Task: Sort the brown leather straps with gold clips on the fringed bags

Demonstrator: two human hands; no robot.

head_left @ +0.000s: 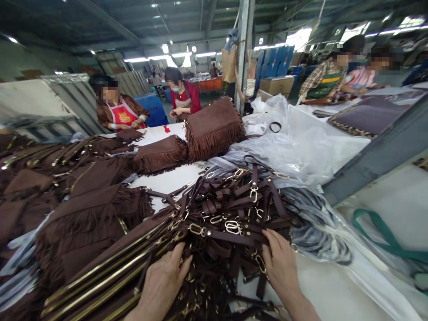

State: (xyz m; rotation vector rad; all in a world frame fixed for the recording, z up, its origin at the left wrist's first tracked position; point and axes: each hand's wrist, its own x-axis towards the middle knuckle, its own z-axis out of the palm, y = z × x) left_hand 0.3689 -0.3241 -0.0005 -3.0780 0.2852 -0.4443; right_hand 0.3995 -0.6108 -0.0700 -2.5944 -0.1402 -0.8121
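Note:
A tangled heap of dark brown straps with gold-coloured clasps and rings lies between my hands. At its right side, my right hand curls its fingers over a strap's end. My left hand is closed at the heap's left edge, beside the ends of stacked brown bags with gold zips. What its fingertips grip is hidden among dark straps and metal fittings. A gold clasp joins the strap stretching between the hands.
Fringed brown bags pile up on the left, and a larger fringed bag stands at the back. Clear plastic wrap and grey bundled pieces lie right. A slanted metal beam crosses the right side. Several people work beyond the table.

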